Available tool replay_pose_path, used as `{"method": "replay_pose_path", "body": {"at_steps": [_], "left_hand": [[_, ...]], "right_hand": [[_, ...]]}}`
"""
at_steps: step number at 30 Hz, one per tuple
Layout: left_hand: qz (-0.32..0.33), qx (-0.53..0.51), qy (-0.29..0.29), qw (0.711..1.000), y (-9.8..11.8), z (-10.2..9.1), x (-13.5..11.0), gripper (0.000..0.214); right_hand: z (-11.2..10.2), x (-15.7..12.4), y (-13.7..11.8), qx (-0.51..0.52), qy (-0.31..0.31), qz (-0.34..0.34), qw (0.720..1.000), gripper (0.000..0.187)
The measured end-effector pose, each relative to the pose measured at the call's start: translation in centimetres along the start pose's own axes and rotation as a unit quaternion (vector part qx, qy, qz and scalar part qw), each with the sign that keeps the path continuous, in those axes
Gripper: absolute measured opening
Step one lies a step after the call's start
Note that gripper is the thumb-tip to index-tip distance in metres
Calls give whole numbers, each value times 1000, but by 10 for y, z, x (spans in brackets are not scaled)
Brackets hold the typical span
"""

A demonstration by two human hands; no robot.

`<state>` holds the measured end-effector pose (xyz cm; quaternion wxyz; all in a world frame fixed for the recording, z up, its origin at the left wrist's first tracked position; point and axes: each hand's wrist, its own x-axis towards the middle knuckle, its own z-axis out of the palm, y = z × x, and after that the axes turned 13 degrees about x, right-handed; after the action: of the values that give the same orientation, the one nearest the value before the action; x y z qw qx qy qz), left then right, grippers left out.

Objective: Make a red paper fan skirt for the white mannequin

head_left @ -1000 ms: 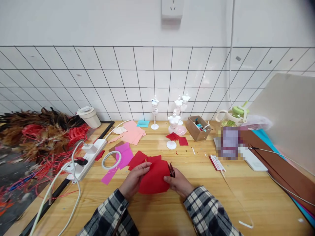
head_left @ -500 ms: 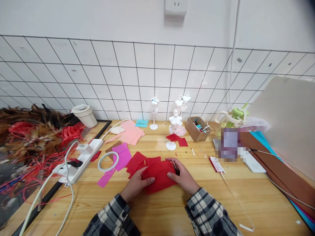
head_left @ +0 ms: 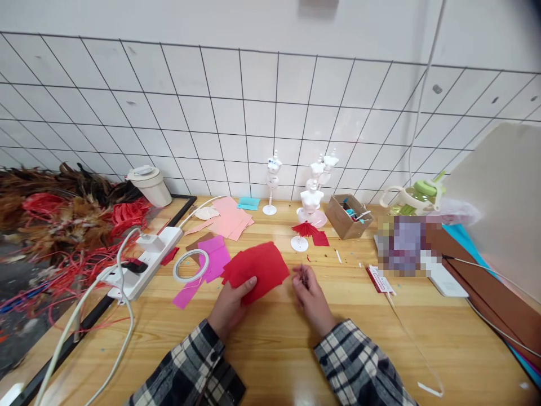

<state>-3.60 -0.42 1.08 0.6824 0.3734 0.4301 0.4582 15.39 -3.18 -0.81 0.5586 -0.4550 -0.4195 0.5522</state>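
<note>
My left hand [head_left: 230, 307] pinches the near edge of a red paper sheet [head_left: 258, 268] and holds it over the wooden table [head_left: 274, 349]. To its right my right hand [head_left: 311, 298] is closed round small scissors [head_left: 303, 274], apart from the sheet. Magenta paper pieces [head_left: 209, 265] and a white tape ring [head_left: 191, 266] lie just left of the sheet. A small white mannequin with a red skirt [head_left: 308, 217] stands behind it.
A white power strip [head_left: 141, 262] with cables lies at the left beside a heap of feathers and red strands [head_left: 63, 220]. Pink sheets [head_left: 230, 223], a lidded cup [head_left: 149, 185], a cardboard box [head_left: 347, 215], a green bottle [head_left: 416, 197] and large card sheets [head_left: 494, 197] stand along the back and right.
My left hand has carried the red sheet away and to the left. My right hand has let go of it and keeps the scissors. The view tilted down a little.
</note>
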Motion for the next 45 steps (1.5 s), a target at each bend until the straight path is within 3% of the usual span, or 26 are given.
{"method": "replay_pose_path", "body": {"at_steps": [4,10,17,22,34,45], "left_hand": [[17,-17,0,1000,3,-3,3,51],[7,-20,50,999,2,-1,5,51],[49,5,24,998,-5,3,9,50],[80,7,38,996,-4,4,10,54],[90,64,18,994,-10,4,7,69],[106,94,43,989,-12,3,10,69]], "right_hand": [[13,-13,9,59,-97,80,990,37],[25,-25,2,50,-137,175,974,48],[30,-25,5,97,-139,159,973,48],[30,-25,6,101,-163,177,965,46],[32,-26,3,95,-151,181,967,51],[30,-25,6,123,-165,176,963,43]]}}
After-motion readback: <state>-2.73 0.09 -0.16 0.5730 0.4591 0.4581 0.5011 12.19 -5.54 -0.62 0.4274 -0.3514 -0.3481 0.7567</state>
